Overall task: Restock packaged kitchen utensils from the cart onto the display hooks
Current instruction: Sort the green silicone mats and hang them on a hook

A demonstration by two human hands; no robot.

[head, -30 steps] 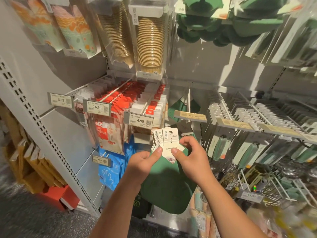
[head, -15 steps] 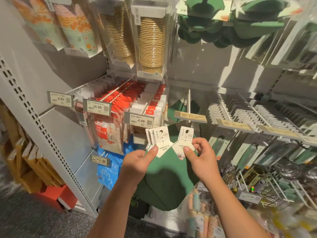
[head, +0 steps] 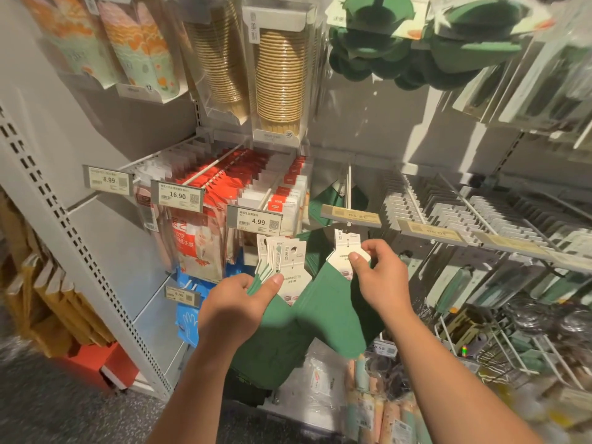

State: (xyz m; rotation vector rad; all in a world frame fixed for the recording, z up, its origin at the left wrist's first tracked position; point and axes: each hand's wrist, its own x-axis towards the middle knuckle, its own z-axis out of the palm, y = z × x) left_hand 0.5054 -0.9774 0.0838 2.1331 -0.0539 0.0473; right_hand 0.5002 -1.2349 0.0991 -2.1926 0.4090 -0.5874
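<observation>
My left hand [head: 238, 302] grips a fanned stack of green mats [head: 282, 261] by their white header cards, thumb pressed on the front card. My right hand [head: 382, 274] pinches a single green mat [head: 344, 302] by its white card, lifted just below the tip of a display hook [head: 348, 193]. The card's hole sits a little under the hook's beige price label [head: 350, 215]. More green mats hang further back on that hook.
Red and white packets [head: 224, 187] fill the hooks to the left, with price tags 8.99, 16.90 and 4.99. Cup stacks [head: 278, 68] hang above. Rows of white-carded utensils [head: 448, 213] crowd the hooks to the right. Blue glove packs [head: 189, 318] hang low left.
My right hand has pulled one green mat off the stack and carried it up and to the right toward the hook tip. The left hand keeps the remaining stack, slightly lower.
</observation>
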